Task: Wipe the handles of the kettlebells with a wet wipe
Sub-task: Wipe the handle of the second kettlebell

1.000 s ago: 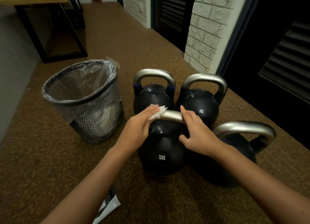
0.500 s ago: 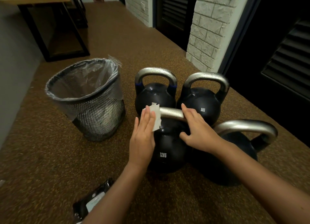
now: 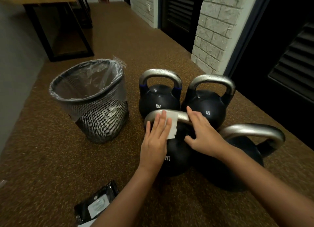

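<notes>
left hand point(image 3: 155, 138) fingers lie flat and straight, pressing a white wet wipe point(image 3: 171, 126) onto the silver metal handle point(image 3: 181, 116) of the nearest black round kettlebell point(image 3: 178, 156) on the speckled brown floor point(image 3: 51, 158). right hand point(image 3: 203, 133) fingers curl loosely over that handle beside it.

One view only, from the head, looking forward and steeply down at the brown speckled floor point(image 3: 51, 158). It sits close: both forearms run in from 6 o'clock, the kettlebells point(image 3: 159, 97) fill centre frame, the mesh bin point(image 3: 91, 100) is at 9 o'clock, the brick pillar point(image 3: 215, 31) at 1 o'clock.
</notes>
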### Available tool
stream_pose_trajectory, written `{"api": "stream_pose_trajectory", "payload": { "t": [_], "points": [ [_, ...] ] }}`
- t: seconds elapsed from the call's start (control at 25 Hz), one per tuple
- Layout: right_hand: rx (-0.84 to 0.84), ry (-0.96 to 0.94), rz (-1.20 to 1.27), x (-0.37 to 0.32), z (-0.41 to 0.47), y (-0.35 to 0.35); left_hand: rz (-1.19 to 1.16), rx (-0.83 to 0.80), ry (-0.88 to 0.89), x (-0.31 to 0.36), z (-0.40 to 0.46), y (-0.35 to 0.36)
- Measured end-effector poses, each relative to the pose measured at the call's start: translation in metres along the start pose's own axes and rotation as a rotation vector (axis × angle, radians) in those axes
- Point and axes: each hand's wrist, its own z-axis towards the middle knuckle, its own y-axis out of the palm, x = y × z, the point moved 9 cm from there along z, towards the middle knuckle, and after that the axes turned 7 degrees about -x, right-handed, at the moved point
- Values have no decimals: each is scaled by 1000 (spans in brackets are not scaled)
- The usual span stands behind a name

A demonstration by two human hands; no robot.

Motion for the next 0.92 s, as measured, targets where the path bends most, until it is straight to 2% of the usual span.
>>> {"api": "stream_pose_trajectory", "payload": {
  "t": [0.16, 0.28, 0.36, 0.44, 0.56, 0.76, 0.92],
  "points": [
    [14, -2, 6, 2, 1, -2, -176, -8, -106, -14, 32, -24],
    [3, -11, 12, 1, -1, -2, -414, -87, -184, -39, 51, -33],
    [5, -17, 11, 0, -2, -1, -488, -171, -267, -61, 52, -33],
    [11, -15, 8, -1, -1, -1, -500, -255, -336, -68, 56, -31],
    [13, -5, 3, -1, 1, -1, -471, -356, -278, -47, 71, -30],
    [5, -8, -9, 0, -1, -1, -472, -373, -343, -66, 62, -27],
    [10, -5, -3, -1, 1, -2, -369, -339, -169, -38, 69, -32]
  ]
}}
